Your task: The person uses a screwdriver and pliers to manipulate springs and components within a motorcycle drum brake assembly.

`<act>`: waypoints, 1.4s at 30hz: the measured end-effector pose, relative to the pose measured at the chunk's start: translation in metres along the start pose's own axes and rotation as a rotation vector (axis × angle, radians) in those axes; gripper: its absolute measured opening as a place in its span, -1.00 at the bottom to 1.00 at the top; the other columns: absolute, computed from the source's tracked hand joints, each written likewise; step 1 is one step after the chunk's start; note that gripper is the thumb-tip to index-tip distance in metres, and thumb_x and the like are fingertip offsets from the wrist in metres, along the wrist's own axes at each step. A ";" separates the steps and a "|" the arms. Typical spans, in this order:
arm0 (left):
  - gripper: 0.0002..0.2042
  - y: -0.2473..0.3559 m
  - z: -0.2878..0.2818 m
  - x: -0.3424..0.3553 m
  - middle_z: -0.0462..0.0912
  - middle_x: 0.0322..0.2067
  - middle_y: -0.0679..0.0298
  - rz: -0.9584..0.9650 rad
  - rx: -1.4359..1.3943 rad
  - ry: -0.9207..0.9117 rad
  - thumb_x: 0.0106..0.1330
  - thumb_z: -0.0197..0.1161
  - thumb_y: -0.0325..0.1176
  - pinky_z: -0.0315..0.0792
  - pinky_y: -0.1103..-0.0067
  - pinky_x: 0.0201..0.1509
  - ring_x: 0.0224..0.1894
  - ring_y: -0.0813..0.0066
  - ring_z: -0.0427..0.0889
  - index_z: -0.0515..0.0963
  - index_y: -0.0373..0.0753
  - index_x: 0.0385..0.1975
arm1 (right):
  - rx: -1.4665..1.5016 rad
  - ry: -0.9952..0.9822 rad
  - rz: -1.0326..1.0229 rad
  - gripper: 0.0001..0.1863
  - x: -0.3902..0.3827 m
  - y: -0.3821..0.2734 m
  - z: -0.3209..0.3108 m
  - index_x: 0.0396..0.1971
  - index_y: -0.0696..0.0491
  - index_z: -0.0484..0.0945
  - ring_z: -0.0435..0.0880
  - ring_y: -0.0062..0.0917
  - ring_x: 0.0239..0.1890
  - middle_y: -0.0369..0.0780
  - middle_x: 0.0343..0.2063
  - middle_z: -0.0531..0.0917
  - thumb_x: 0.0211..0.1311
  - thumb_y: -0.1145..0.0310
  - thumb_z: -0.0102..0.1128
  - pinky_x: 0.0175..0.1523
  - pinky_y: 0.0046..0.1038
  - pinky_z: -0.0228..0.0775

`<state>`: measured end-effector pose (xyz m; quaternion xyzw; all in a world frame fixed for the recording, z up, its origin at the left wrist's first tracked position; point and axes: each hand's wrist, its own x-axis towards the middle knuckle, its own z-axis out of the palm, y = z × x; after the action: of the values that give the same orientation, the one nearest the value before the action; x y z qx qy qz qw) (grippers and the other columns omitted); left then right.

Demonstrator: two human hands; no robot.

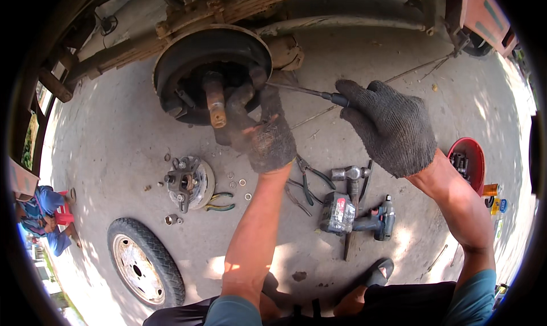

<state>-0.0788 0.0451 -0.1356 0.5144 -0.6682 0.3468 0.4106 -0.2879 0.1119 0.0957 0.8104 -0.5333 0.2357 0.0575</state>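
Observation:
A round, dark brake backing plate [176, 58] hangs under the vehicle, with a rusty axle spindle [215, 101] sticking out of its middle. My left hand [270, 141], in a dark knit glove, is at its lower right, beside the spindle. Its fingers curl around a dark part at the plate; what they grip is hidden. My right hand [396, 126], gloved alike, is closed on the handle of a long thin screwdriver [307, 91]. The shaft points left, its tip by the plate's right edge just above my left fingers; contact cannot be made out.
On the concrete lie a hub [191, 183], pliers [307, 180], a hammer [351, 178], a cordless impact wrench [383, 220] and a wheel [145, 263]. A red bowl [468, 161] stands right. Leaf springs [228, 9] cross above. Another person [50, 217] sits far left.

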 end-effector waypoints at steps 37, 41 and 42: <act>-0.66 -0.002 0.015 -0.015 0.60 0.20 0.16 -0.082 -0.135 -0.191 0.47 0.14 -0.28 0.37 0.46 0.38 0.24 0.33 0.54 0.52 -0.20 0.19 | 0.193 -0.117 0.150 -0.65 -0.005 0.011 0.040 0.10 0.05 0.64 0.76 -0.09 -0.25 -0.03 -0.27 0.76 0.36 0.29 0.27 -0.19 -0.16 0.60; -0.66 0.000 0.016 -0.012 0.60 0.20 0.16 -0.088 -0.159 -0.192 0.47 0.14 -0.28 0.37 0.46 0.38 0.24 0.32 0.54 0.53 -0.20 0.17 | 0.350 0.042 0.084 -0.64 -0.012 0.023 0.058 0.10 0.03 0.63 0.74 -0.11 -0.33 -0.08 -0.36 0.73 0.35 0.29 0.27 -0.24 -0.16 0.58; -0.67 -0.001 0.016 -0.013 0.60 0.20 0.16 -0.090 -0.159 -0.195 0.47 0.14 -0.27 0.37 0.46 0.38 0.24 0.32 0.54 0.53 -0.19 0.17 | 0.330 0.029 0.106 -0.64 -0.012 0.017 0.056 0.10 0.03 0.63 0.74 -0.11 -0.33 -0.07 -0.35 0.74 0.34 0.28 0.27 -0.24 -0.15 0.57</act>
<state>-0.0795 0.0362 -0.1541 0.5411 -0.7066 0.2224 0.3982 -0.2892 0.0953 0.0381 0.7759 -0.5285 0.3347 -0.0813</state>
